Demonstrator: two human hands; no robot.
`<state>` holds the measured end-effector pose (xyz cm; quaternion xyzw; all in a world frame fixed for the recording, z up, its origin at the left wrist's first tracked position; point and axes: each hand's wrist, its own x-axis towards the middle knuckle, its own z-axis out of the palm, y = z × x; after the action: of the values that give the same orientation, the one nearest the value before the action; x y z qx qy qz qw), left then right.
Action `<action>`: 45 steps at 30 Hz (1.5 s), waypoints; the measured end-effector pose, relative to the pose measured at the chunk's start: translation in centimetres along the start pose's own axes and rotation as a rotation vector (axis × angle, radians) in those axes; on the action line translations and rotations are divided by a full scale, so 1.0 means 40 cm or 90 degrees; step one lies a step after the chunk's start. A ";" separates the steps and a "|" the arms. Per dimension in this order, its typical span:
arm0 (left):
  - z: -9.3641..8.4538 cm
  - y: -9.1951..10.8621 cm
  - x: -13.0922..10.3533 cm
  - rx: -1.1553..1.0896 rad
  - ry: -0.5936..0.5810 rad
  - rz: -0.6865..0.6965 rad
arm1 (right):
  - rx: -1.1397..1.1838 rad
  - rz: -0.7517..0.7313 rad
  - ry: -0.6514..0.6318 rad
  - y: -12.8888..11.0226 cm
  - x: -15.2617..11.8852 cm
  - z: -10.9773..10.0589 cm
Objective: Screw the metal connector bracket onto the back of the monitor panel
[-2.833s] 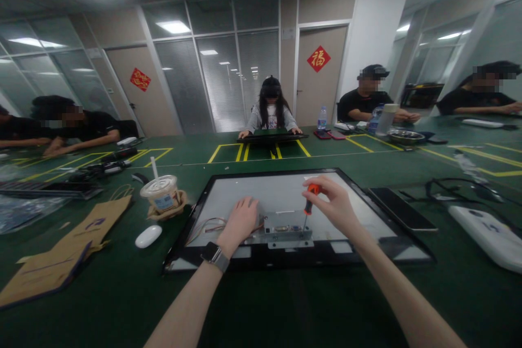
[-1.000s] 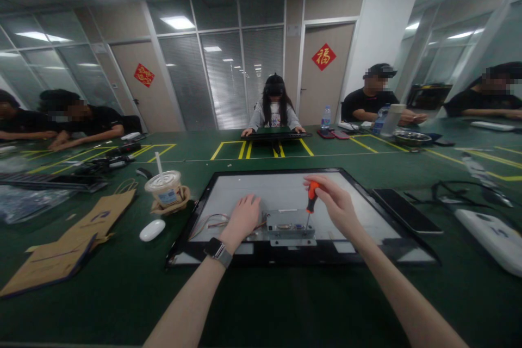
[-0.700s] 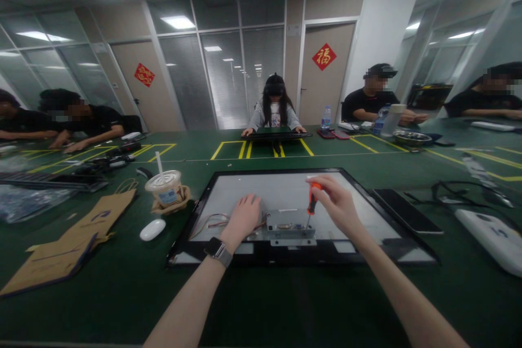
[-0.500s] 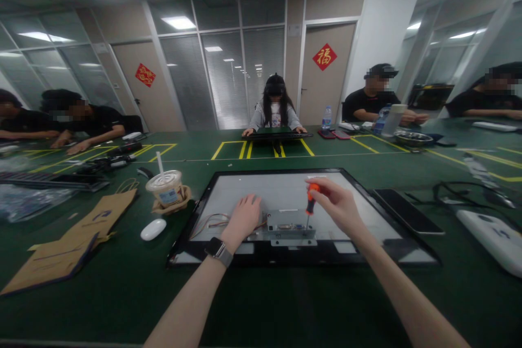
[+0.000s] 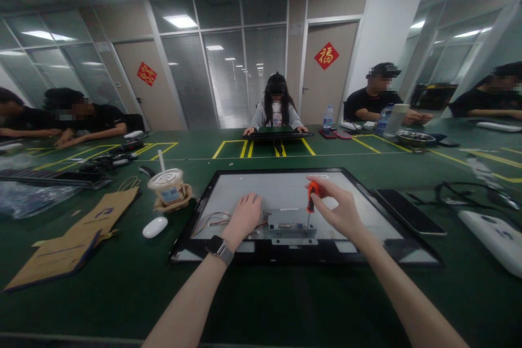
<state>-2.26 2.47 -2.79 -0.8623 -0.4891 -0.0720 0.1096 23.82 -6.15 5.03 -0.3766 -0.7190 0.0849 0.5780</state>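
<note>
A large flat panel with a black frame (image 5: 281,259) lies on the green table, its pale back facing up. Near its front edge sits a metal bracket (image 5: 285,218) with connectors. My right hand (image 5: 336,206) grips an orange and black screwdriver (image 5: 312,197), held upright with its tip at the right part of the bracket. My left hand (image 5: 247,215), with a watch on the wrist, rests palm down on the panel left of the bracket, fingers spread a little. Thin cables (image 5: 216,218) run beside it.
Left of the panel are a white mouse (image 5: 155,227), a lidded cup with a straw (image 5: 166,187) and a paper bag (image 5: 101,216). To the right lie a black phone (image 5: 410,211) and a white device (image 5: 489,239). Several people sit across the table.
The fingers of my right hand have shifted slightly around the screwdriver handle. My left hand has stayed in place on the panel. The view has moved slightly.
</note>
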 end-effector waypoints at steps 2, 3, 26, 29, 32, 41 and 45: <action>-0.003 0.001 -0.001 0.000 -0.006 -0.006 | -0.036 -0.038 0.026 -0.012 0.002 0.006; -0.005 0.002 -0.001 0.000 -0.009 -0.009 | -0.040 -0.048 0.032 -0.017 0.003 0.009; -0.014 0.005 0.002 -0.003 -0.031 0.008 | 0.091 0.076 0.011 0.014 -0.002 0.012; -0.011 0.004 0.004 -0.003 -0.035 0.003 | 0.059 0.074 0.048 0.019 0.002 0.012; -0.009 0.004 0.003 -0.001 -0.025 0.004 | 0.076 0.074 0.040 0.020 0.004 0.008; -0.009 0.004 -0.001 -0.003 -0.001 0.010 | 0.107 0.092 0.017 0.018 -0.005 0.005; -0.025 0.009 -0.003 -0.007 -0.010 0.016 | 0.108 0.097 0.089 0.005 -0.001 -0.006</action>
<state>-2.04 1.95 -1.90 -0.8695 -0.4787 -0.0669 0.1019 24.11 -6.11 4.96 -0.3846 -0.6365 0.1623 0.6486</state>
